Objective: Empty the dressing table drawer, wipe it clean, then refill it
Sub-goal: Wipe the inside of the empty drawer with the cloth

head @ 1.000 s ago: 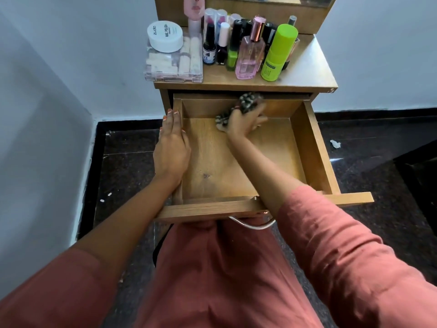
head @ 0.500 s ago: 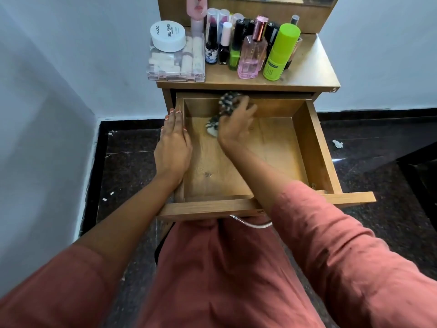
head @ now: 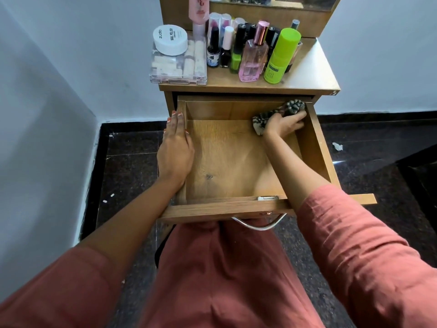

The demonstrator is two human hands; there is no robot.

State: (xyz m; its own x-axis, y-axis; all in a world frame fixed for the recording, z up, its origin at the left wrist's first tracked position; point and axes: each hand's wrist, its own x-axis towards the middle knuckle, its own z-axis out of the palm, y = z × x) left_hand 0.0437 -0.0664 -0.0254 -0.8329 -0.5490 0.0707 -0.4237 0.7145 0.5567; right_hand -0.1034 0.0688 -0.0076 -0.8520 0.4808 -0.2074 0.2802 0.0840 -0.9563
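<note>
Fingers w/ cloth at drawer back-rt corner; bottles above.

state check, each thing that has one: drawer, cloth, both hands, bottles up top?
drawer: pulled open, nothing inside but the cloth
cloth: bunched, pressed into the far right corner
right hand: gripping the cloth
left hand: flat on the drawer's left wall, holding nothing
green bottle: upright, capped
pink bottle: upright, capped
clear box: closed, white jar on its lid

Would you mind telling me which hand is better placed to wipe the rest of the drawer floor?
The right hand: it already grips the striped cloth inside the drawer, at the back right corner. The left hand lies flat on the left wall, steadying it.
</note>
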